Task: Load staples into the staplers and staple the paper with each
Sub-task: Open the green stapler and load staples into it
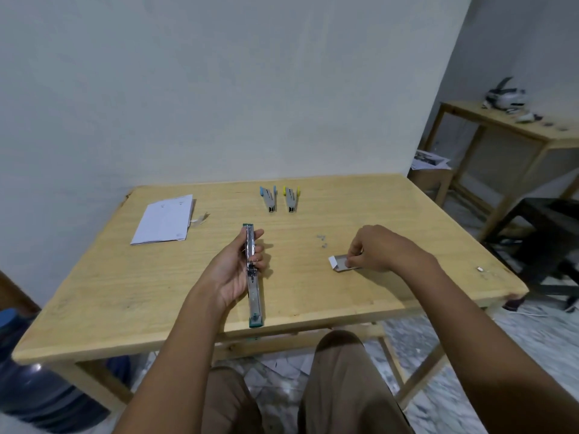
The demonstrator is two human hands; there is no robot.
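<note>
My left hand [238, 270] grips a long green stapler [254, 292], swung fully open and lying lengthwise toward me, its metal channel facing up. My right hand [372, 249] rests on a small open staple box [341, 264] on the table, fingertips pinched inside it; what they hold is hidden. A blue-tipped stapler [268, 199] and a yellow-tipped stapler [291, 199] lie side by side at the back. A stack of white paper [164, 220] sits at the far left. Loose staple bits [322, 241] lie between the hands.
The wooden table [125, 296] stands against a white wall. A small metal piece [479, 269] lies near the right edge. A second wooden table [501, 120] with a printer stands at the far right, a dark stool beside it, a blue water jug at lower left.
</note>
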